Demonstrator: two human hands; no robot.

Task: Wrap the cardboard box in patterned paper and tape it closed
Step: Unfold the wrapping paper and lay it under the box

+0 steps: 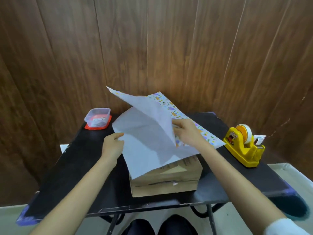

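Head view: the fingers (177,123) of the right hand (188,133) are curled round a raised fold of the patterned paper (145,133), holding it up off the sheet. The fingers (118,135) of the left hand (112,147) are narrow and appear to pinch the sheet's edge at 9 o'clock; the view is too soft to show exactly how they close.

The paper lies loose and skewed, plain white side up. Its printed side shows only in a strip running from 12 o'clock down toward 3 o'clock. One corner stands up in the air at 11 o'clock.

The cardboard box (166,180) sits under the near part of the sheet, at the middle of the black surface (76,167) toward 6 o'clock. Its front wall and near top edge are bare, and its printed markings are exposed.

As I judge it, the wrapping has barely begun:
- The paper is draped over the box, not folded round it.
- No crease follows a box edge.
- I can see no tape on the paper.
- What is left is to square the sheet to the box, bring both long sides together, tape that seam, then fold and tape both ends.

The yellow tape dispenser (242,148), with a roll mounted on it, stands at 3 o'clock of the box, well apart from both hands. A clear plastic tub (97,118) rests on a red lid at 10 o'clock, near the back edge.
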